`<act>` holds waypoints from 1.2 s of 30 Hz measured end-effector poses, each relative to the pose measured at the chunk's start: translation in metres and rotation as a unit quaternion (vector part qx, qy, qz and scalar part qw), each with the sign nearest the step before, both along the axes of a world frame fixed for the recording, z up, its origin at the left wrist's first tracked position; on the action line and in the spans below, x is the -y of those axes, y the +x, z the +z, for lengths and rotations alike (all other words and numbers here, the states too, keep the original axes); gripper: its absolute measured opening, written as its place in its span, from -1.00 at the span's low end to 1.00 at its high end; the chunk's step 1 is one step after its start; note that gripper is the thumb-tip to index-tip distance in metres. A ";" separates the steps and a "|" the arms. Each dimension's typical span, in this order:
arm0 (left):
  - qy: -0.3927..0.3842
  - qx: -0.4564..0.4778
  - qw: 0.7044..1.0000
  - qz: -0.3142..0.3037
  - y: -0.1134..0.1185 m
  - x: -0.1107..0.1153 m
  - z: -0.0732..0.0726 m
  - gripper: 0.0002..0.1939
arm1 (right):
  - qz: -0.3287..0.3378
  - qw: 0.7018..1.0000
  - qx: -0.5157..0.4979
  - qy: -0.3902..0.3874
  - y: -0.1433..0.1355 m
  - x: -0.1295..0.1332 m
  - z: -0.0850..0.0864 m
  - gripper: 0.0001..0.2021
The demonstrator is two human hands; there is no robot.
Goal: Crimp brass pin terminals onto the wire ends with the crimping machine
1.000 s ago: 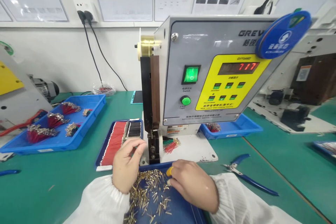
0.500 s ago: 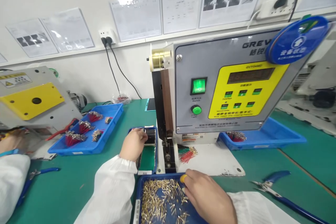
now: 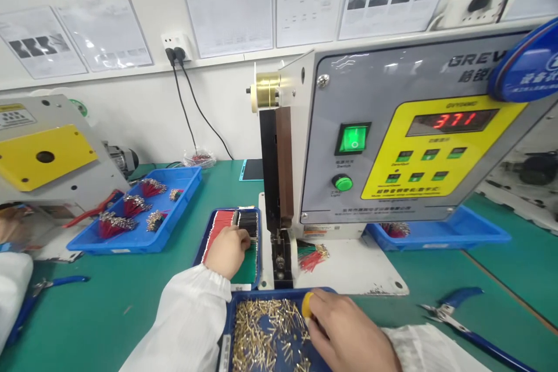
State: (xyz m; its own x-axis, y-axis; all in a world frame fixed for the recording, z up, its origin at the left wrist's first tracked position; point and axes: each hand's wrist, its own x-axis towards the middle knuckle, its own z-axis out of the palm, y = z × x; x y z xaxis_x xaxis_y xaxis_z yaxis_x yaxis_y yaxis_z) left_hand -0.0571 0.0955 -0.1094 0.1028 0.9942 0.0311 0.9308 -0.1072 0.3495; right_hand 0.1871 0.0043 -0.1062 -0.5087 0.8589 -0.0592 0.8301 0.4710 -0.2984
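Wire tray (image 3: 204, 245), tabletop (image 3: 131, 285), left of crimping machine (image 3: 325, 203): red, black, green wires (image 3: 247, 266). Left hand (image 3: 229, 251): curled above tray's right half, hold hidden. Terminal tray (image 3: 261, 293), nearer: gold terminals (image 3: 255, 331). Right hand (image 3: 349, 334): bent at right rim, hold unclear. Wall (image 3: 231, 110), tabletop's far edge: socket (image 3: 176, 45), sheets (image 3: 231, 17).

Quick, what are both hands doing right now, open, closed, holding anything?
Left hand: curled over the wire tray; any hold can't be told.
Right hand: curled at the pin tray; any hold is hidden.
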 end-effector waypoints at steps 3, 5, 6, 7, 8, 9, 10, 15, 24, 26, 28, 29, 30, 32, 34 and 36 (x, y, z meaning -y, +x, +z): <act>0.010 -0.004 1.000 0.008 0.001 0.001 0.000 -0.82 | -0.012 0.997 -0.064 -0.052 0.005 -0.006 0.000 -0.85; 0.010 -0.001 1.000 0.004 0.000 0.001 0.001 -0.82 | -0.011 0.992 -0.101 -0.075 0.007 -0.009 -0.001 -0.83; 0.007 0.004 1.000 -0.004 0.000 0.000 0.001 -0.81 | -0.010 0.991 -0.113 -0.077 0.008 -0.011 -0.001 -0.82; 0.002 0.011 1.000 -0.014 -0.001 0.000 0.002 -0.80 | -0.009 0.990 -0.121 -0.074 0.009 -0.011 -0.001 -0.82; -0.003 0.018 1.000 -0.023 -0.001 0.000 0.002 -0.80 | -0.007 0.990 -0.125 -0.070 0.009 -0.012 -0.002 -0.81; -0.006 0.022 0.999 -0.029 -0.002 0.000 0.002 -0.80 | -0.003 0.989 -0.128 -0.067 0.009 -0.012 -0.002 -0.81; -0.008 0.023 0.999 -0.030 -0.002 0.000 0.003 -0.80 | 0.001 0.989 -0.133 -0.068 0.009 -0.012 -0.002 -0.82; 0.012 -0.007 1.000 -0.007 0.002 0.002 0.002 -0.79 | -0.001 0.981 -0.173 -0.092 0.009 -0.012 0.002 -0.88; 0.045 0.008 0.999 0.025 0.002 -0.003 -0.001 -0.89 | -0.007 0.975 -0.205 -0.084 0.008 -0.012 0.005 -0.84; 0.065 0.007 0.997 0.050 0.002 -0.007 -0.003 -0.87 | -0.010 0.974 -0.209 -0.086 0.008 -0.012 0.005 -0.83; 0.086 -0.020 0.994 0.057 0.003 -0.012 -0.006 -0.83 | -0.014 0.973 -0.211 -0.089 0.008 -0.011 0.006 -0.83; 0.092 -0.038 0.994 0.053 0.003 -0.013 -0.008 -0.80 | -0.016 0.973 -0.212 -0.092 0.008 -0.011 0.007 -0.84; 0.093 -0.055 0.993 0.047 0.003 -0.015 -0.009 -0.77 | -0.018 0.972 -0.214 -0.094 0.008 -0.011 0.007 -0.84; 0.091 -0.076 0.992 0.038 0.003 -0.018 -0.012 -0.73 | -0.022 0.971 -0.218 -0.100 0.007 -0.012 0.009 -0.86; 0.096 -0.085 0.991 0.036 0.003 -0.020 -0.015 -0.73 | -0.027 0.968 -0.223 -0.113 0.008 -0.015 0.009 -0.85; 0.105 -0.090 0.990 0.033 0.002 -0.021 -0.018 -0.73 | -0.030 0.965 -0.228 -0.126 0.008 -0.018 0.008 -0.83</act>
State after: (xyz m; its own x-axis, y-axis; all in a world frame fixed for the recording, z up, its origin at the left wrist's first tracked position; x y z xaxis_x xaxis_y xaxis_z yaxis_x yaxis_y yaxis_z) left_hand -0.0547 0.1167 -0.1271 0.0600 0.9723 0.2258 0.9834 -0.0964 0.1537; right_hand 0.1952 0.0219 -0.0978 -0.4818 0.8748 -0.0517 0.6081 0.2913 -0.7385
